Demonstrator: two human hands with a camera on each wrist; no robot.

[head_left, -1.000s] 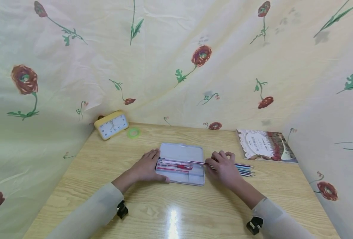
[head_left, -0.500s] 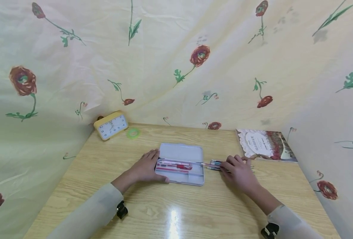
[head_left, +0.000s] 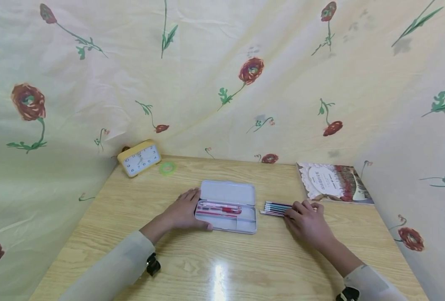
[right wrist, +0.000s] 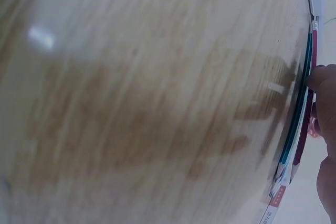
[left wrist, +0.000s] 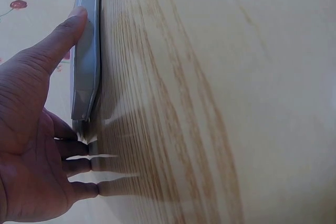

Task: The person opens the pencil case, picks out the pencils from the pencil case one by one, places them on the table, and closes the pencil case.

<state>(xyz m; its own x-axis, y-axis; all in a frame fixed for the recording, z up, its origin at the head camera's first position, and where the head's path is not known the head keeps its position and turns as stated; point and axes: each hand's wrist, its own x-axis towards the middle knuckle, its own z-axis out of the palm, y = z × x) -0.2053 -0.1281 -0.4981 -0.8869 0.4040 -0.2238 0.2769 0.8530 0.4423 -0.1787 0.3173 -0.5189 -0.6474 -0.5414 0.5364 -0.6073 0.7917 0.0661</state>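
Note:
A pale grey pencil case lies with its lid back, with red and white pens in its tray. My left hand rests at the case's left end, its thumb along the front edge and its fingers spread behind the corner. In the left wrist view the thumb touches the case's side. Right of the case, several pencils lie bunched on the table. My right hand pinches a dark red pencil beside a teal pencil. The fingers partly hide the bunch.
A yellow alarm clock and a roll of green tape stand at the back left. A book lies at the back right, behind my right hand. Flowered cloth hangs behind and beside the wooden table.
My right hand has drawn the dark red pencil back to the right, out from over the case, and lowered it beside the other pencils. My left hand stays put.

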